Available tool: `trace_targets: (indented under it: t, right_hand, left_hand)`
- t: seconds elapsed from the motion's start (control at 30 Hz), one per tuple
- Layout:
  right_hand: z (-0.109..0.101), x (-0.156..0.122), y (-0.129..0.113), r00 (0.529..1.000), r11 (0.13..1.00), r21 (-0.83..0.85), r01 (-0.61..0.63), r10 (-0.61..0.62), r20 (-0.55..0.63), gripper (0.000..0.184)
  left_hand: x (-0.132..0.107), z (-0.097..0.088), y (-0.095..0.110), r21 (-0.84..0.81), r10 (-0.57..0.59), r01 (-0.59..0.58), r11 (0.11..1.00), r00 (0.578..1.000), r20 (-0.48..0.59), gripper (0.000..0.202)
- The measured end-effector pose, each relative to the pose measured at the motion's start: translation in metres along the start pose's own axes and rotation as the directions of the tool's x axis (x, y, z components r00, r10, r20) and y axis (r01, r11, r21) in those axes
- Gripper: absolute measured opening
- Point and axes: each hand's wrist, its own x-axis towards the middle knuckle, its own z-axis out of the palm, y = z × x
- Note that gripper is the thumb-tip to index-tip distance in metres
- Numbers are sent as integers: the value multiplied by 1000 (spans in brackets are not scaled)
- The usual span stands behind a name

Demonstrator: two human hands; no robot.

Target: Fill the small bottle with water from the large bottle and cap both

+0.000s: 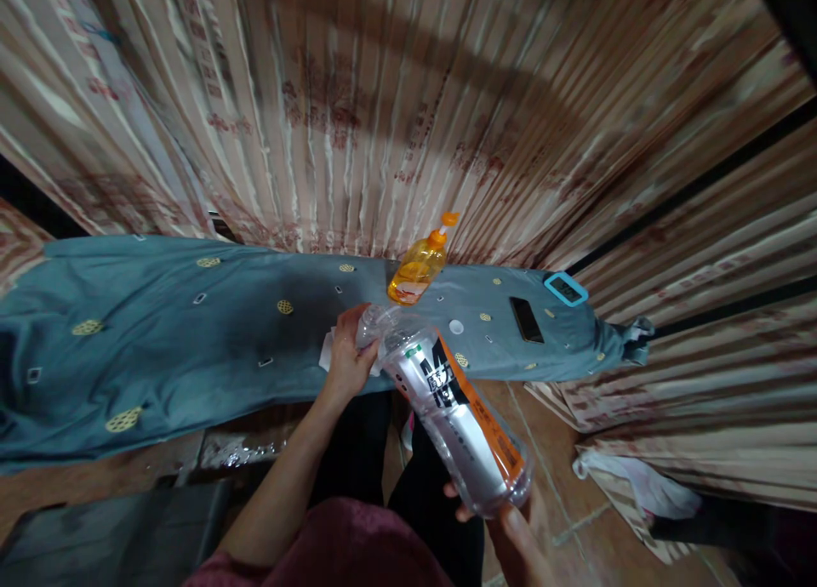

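Observation:
A large clear plastic bottle (456, 413) with a silver and orange label is held tilted in front of me. Its neck points up and left, its base down and right. My left hand (350, 353) is closed around the neck. Beneath that hand a white piece of paper or cloth (327, 349) shows; whether it is held cannot be told. My right hand (511, 532) grips the bottle's base from below, its fingers partly hidden. Just beyond the neck, a pump bottle (418, 268) of yellow liquid with an orange top stands on the teal cloth (242, 332).
On the cloth's right side are a dark phone (527, 320), a blue-framed digital clock (566, 288) and a small white disc (455, 326). Patterned curtains (383, 128) hang behind and to the right. A dark grey box (115, 536) sits low at left, over a tiled floor (562, 476).

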Motion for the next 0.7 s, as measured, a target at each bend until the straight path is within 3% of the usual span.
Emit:
trace_targets:
  t: [0.4, 0.7]
  right_hand:
    - [-15, 7, 12, 997, 998, -62, 26, -30, -70, 70]
    - [-14, 12, 4, 999, 995, -87, 40, -43, -30, 69]
  left_hand:
    - [-2, 1, 6, 7, -31, 31, 999, 999, 15, 52]
    - [-2, 1, 9, 25, -21, 20, 999, 1000, 15, 49]
